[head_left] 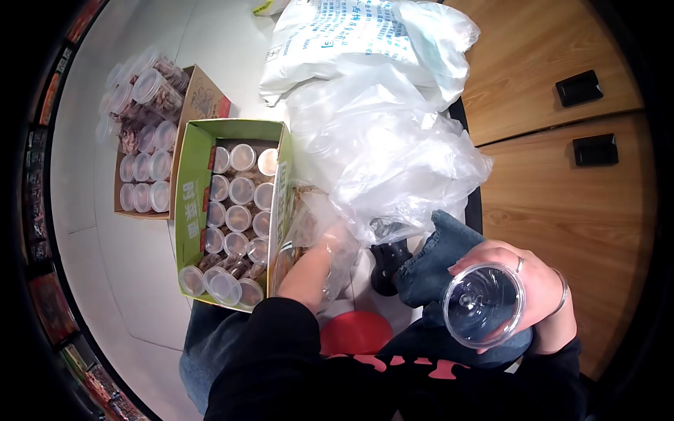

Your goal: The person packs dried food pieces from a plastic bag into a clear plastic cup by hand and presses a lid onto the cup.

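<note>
In my right hand (542, 286) is a clear plastic jar (479, 300) without a lid, its round mouth turned up toward me, and nothing shows inside it. My left hand (338, 237) reaches into a clear plastic bag (319, 217) beside the green box. Plastic film covers its fingers, so I cannot make out whether they hold anything. Just left of that arm stands the green cardboard box (196, 231), with several rows of white-lidded jars (239, 219) in it.
Behind the green box, a brown carton (205, 99) holds more lidded jars, some piled high (156, 91). Large clear plastic bags (393, 154) and a white printed sack (351, 35) lie ahead. Wooden cabinet doors (562, 203) are at right, a red stool (357, 332) below me.
</note>
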A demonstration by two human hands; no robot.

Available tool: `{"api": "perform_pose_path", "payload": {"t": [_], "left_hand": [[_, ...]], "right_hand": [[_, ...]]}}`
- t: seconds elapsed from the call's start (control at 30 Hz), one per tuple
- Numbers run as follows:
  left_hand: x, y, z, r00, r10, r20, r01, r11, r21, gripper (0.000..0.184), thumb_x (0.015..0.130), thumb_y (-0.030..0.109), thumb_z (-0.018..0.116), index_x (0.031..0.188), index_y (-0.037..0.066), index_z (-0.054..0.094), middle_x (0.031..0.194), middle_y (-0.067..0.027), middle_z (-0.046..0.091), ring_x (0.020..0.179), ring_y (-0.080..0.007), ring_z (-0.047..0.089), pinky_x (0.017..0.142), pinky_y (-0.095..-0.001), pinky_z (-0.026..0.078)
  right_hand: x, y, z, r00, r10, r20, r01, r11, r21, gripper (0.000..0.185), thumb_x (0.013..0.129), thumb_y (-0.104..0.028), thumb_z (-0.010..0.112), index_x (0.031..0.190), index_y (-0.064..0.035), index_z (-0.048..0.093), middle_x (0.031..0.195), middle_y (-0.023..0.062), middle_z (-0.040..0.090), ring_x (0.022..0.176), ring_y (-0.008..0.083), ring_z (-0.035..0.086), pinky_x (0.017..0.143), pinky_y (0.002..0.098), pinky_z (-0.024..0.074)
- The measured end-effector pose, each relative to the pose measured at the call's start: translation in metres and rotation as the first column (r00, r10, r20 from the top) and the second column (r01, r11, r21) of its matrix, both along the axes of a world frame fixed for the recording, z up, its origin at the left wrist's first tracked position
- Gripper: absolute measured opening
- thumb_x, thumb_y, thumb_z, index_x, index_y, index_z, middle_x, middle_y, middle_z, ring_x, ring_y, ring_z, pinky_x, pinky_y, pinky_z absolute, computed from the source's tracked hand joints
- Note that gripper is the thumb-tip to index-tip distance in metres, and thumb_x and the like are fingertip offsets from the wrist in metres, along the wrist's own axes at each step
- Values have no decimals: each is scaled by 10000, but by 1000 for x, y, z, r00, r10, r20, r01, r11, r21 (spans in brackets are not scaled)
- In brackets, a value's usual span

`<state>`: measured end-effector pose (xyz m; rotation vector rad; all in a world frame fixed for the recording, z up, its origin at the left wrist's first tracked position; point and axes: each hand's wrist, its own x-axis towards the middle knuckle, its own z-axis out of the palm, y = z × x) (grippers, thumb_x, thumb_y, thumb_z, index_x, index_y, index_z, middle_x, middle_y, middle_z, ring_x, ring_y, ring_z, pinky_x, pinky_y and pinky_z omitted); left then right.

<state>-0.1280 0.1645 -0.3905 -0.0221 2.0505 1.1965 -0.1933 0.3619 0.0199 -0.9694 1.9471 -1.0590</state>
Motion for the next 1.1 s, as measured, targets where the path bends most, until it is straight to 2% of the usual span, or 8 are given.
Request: {"api": "perform_pose_path", "payload": {"t": [0.4, 0.6, 0.67, 0.77, 0.9, 0.97, 1.07, 1.1], "left_hand": [[-4, -9, 14, 984, 109, -143, -121, 990, -78, 295, 780, 215, 532, 1030, 58, 543, 955, -148, 553, 926, -275, 513, 847, -335, 403], [8, -10, -20, 865, -47, -499, -39, 986, -160, 242, 803, 132, 493, 1029, 56, 535, 977, -147, 544, 912, -296, 509, 858, -344, 397], [5, -18, -20, 906, -135, -401, 29, 966, -258, 271, 800, 157, 499, 1055, 69, 516, 1018, -149, 531, 956, -301, 501, 870, -355, 390], [-8, -30, 64, 957, -199, -212, 115, 929, -353, 318, 796, 196, 509, 1094, 89, 489, 1080, -151, 511, 1021, -308, 491, 889, -371, 381], [-12, -40, 125, 970, -191, -147, 111, 895, -433, 354, 796, 252, 486, 1124, 118, 494, 1131, -157, 503, 1085, -298, 464, 905, -373, 373], [-4, -45, 147, 958, -211, -195, 119, 909, -400, 397, 774, 221, 510, 1131, 61, 445, 1156, -187, 488, 1049, -331, 487, 880, -406, 395], [14, -66, 72, 931, -245, -272, 90, 873, -480, 403, 776, 277, 520, 1115, 69, 458, 1098, -195, 524, 1013, -331, 511, 865, -406, 404], [21, -67, 87, 932, -240, -271, 84, 872, -482, 403, 776, 277, 520, 1115, 69, 458, 1098, -195, 524, 1013, -331, 511, 865, -406, 404]], "right_hand": [[3, -7, 6, 996, 53, -75, -54, 998, -20, 770, 505, -307, 815, 1104, 18, 456, 1003, 148, 540, 883, 286, 554, 760, 328, 452], [5, -12, 6, 998, 31, -57, -34, 998, -48, 774, 499, -305, 817, 1111, 5, 458, 984, 142, 543, 874, 278, 555, 752, 323, 453], [6, -15, 10, 997, 33, -72, -35, 999, -25, 777, 496, -306, 818, 1112, 3, 459, 971, 134, 546, 881, 273, 555, 758, 314, 450], [9, -20, 17, 989, 58, -134, -64, 997, -44, 783, 495, -308, 819, 1114, 2, 455, 967, 132, 542, 886, 269, 555, 764, 306, 448], [21, -24, 23, 978, 44, -205, -63, 994, -86, 758, 513, -284, 811, 1113, 6, 450, 978, 134, 533, 891, 266, 548, 769, 308, 442], [28, -27, 26, 965, 51, -258, -91, 985, -147, 751, 517, -270, 809, 1112, 10, 446, 977, 133, 534, 888, 265, 544, 772, 310, 437], [39, -31, 28, 960, 27, -278, -57, 993, -102, 731, 531, -304, 794, 1091, 21, 454, 960, 146, 535, 891, 274, 538, 779, 319, 432], [43, -33, 26, 942, 8, -337, -44, 994, -100, 714, 535, -322, 788, 1076, 15, 466, 956, 150, 538, 894, 275, 537, 781, 324, 430]]}}
